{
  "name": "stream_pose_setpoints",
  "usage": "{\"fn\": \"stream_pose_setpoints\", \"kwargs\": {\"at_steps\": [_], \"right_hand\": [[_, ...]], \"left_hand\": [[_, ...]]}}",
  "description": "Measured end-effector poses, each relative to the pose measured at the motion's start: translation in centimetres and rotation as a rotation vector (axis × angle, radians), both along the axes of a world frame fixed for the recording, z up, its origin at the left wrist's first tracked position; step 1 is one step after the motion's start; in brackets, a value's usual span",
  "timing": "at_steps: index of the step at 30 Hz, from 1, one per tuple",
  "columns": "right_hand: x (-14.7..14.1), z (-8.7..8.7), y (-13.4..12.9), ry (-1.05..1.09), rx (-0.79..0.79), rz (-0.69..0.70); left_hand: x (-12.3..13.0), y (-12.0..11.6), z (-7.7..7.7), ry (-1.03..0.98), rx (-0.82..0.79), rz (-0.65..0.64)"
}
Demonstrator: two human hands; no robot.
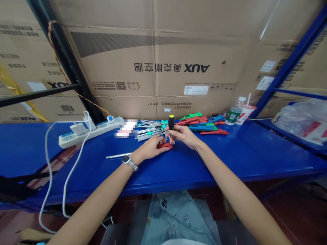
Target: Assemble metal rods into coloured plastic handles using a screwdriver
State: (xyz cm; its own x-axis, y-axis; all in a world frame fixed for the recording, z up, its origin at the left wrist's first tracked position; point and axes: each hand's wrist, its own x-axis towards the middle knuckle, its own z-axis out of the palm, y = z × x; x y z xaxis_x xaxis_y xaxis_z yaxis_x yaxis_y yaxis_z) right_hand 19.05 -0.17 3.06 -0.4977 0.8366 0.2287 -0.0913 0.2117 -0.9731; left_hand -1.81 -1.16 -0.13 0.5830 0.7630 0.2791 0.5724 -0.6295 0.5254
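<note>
The left hand pinches a red handle on the counter, back from the front edge's middle; the right hand pinches an upright screwdriver beside it. Metal rods lie toward the back edge.

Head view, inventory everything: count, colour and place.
table: one, blue, centre
screwdriver: one, black and yellow, upright mid-table
small piece: one, red, by screwdriver
loose rod: one, silver, left
rods: several, silver and teal, back centre
plastic pieces: several, red, green, blue, beside rods
power strip: one, white, table's left
cables: several, white, left
bottle: one, clear, back right
cup: one, red-white, beside bottle
bag: one, clear, far right
cardboard: several, brown, behind table
frame: one, black and blue, both sides
watch: one, silver, left wrist
jeans: one, pale blue, below
left hand: one, bare, on small piece
right hand: one, bare, holding screwdriver
</note>
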Motion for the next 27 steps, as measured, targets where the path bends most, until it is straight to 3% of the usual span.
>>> {"fn": "stream_pose_setpoints", "kwargs": {"at_steps": [7, 10, 16, 23, 27], "right_hand": [[-1.2, -0.8, 0.3, 0.024, 0.100, -0.303], [-0.9, -0.5, -0.1, 0.021, 0.058, -0.271], [0.1, 0.6, -0.4, -0.032, 0.000, -0.020], [-1.4, -0.5, 0.3, 0.018, 0.088, -0.281], [-1.7, -0.8, 0.2, 0.019, 0.097, -0.340]], "left_hand": [[0.1, -0.1, 0.1, 0.013, 0.013, 0.000], [0.1, -0.1, 0.2, 0.018, 0.020, 0.017], [0.1, 0.0, -0.1, 0.013, 0.019, -0.005], [0.1, 0.0, -0.1, 0.015, 0.009, 0.006], [0.0, 0.1, -0.1, 0.031, 0.023, 0.018]]}}
